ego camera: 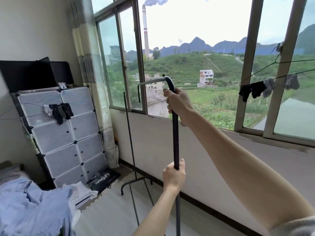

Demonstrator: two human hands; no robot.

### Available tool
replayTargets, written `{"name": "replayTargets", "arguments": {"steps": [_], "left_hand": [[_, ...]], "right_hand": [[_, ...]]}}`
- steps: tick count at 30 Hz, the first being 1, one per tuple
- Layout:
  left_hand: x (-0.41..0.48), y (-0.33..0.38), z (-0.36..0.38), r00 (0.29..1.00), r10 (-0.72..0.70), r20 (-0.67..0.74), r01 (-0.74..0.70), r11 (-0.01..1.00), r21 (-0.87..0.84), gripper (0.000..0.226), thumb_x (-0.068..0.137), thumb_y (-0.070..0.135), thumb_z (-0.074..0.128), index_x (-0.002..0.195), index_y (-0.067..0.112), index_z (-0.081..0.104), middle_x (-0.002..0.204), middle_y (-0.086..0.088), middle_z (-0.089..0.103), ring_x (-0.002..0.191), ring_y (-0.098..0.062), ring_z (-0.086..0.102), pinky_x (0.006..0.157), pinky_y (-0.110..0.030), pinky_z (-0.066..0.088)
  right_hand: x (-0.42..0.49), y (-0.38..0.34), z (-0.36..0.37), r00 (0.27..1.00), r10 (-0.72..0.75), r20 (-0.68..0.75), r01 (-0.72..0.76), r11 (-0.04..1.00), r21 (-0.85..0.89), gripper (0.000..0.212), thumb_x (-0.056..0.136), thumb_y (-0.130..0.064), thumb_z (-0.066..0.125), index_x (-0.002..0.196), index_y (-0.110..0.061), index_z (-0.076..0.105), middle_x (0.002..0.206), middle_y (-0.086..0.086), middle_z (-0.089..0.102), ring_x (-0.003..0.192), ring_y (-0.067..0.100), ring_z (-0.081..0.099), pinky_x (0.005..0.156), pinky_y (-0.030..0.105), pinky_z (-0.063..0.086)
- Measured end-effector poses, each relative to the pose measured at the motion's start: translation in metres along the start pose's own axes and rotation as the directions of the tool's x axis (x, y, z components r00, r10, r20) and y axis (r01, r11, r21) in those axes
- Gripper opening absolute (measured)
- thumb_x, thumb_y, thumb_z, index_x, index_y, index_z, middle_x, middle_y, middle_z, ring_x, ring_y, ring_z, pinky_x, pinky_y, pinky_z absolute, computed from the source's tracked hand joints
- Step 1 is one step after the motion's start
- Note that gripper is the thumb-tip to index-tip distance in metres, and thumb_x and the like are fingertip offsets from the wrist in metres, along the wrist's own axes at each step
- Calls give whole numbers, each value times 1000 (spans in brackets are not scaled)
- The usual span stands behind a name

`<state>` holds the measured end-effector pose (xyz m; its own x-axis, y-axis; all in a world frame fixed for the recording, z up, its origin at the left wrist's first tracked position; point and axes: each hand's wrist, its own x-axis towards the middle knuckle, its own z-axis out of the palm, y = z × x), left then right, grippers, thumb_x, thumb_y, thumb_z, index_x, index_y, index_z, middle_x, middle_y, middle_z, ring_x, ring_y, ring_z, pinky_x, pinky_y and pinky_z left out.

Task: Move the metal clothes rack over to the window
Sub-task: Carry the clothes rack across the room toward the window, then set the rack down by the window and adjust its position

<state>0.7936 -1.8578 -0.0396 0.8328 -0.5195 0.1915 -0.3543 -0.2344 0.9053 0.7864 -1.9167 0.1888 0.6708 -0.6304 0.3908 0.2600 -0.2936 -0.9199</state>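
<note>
A: As both hands clamp one upright of the metal clothes rack (175, 133), the frame stands just beside the wall under the window (196, 57), its far leg and curved foot (134, 182) on the floor near the storage cabinet (63, 133).

B: Which hand sits where?

A: The right hand (177, 103) is wrapped shut around the pole just below the bend into the top rail; the left hand (173, 175) is closed on the same pole lower down. Neither is loose.

B: So the carry looks nearly done?

A: By my reading, yes. The rack is already close to the sill. What remains is squaring it along the wall and setting it down.

B: How best to do that?

A: Keep the high-and-low grip, which stops the tall frame from swinging. Ease the near foot down level with the far one, so the rack does not rock. The near foot is out of view, so its contact cannot be told.

B: Hazards?

A: The hanger of socks (265, 87) strung across the window to the right, and the boxes (102, 180) by the far foot.
</note>
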Motion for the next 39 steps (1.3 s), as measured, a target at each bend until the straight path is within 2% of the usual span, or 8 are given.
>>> {"name": "replayTargets", "arguments": {"steps": [11,16,20,23,27,31,36,39], "left_hand": [[15,-16,-9,992,39,118,-49,996,77,41,95,50,51,74,15,58,64,5,60,59,-10,56,53,-18,42],[21,-14,-7,984,18,176,-33,996,84,37,90,54,55,81,18,59,78,-3,73,75,-19,68,72,-35,56],[18,-28,-15,916,-39,399,-18,990,138,35,83,50,67,100,20,58,93,5,68,84,-11,63,68,-22,48],[12,-52,-31,835,-99,541,-16,979,205,40,74,48,71,107,28,59,105,9,67,97,-8,65,82,-25,53],[11,-83,-65,841,-132,525,-14,964,264,36,78,41,70,111,29,61,113,7,64,101,-8,62,76,-22,53],[23,-106,-102,864,-140,483,-17,952,306,30,84,37,66,112,27,61,114,4,65,100,-9,62,71,-18,48],[47,-145,-146,873,-131,470,-43,939,342,22,85,34,65,106,28,63,109,4,68,96,-10,64,73,-23,48],[63,-171,-180,868,-120,482,-57,940,337,18,86,32,65,104,28,63,107,5,68,94,-9,63,69,-19,45]], "right_hand": [[10,30,16,991,-92,-93,91,996,-17,21,95,-30,57,81,-16,55,55,-5,41,49,13,35,51,34,30],[-8,53,9,992,-65,-106,54,993,-103,28,99,-31,58,77,-16,50,55,-3,45,41,11,43,46,32,40],[-33,87,-5,989,-88,-119,48,951,-304,34,94,-40,62,74,-15,51,55,2,59,49,23,62,55,40,54],[-57,115,-15,984,-140,-112,65,860,-505,31,92,-46,62,77,-19,56,62,1,67,63,25,66,63,40,53],[-97,155,-14,973,-200,-116,100,817,-567,30,89,-47,68,94,-23,50,81,-6,65,74,13,62,62,28,47],[-144,199,0,921,-265,-285,69,832,-550,39,85,-33,76,94,-22,40,84,-8,48,72,7,49,64,13,37],[-188,239,44,891,-416,-183,154,656,-739,23,84,-11,72,95,-15,52,90,-2,56,80,19,54,67,22,44],[-195,252,86,947,-307,-99,123,628,-769,19,85,-15,70,100,-16,60,95,-3,65,89,20,61,70,29,53]]}}
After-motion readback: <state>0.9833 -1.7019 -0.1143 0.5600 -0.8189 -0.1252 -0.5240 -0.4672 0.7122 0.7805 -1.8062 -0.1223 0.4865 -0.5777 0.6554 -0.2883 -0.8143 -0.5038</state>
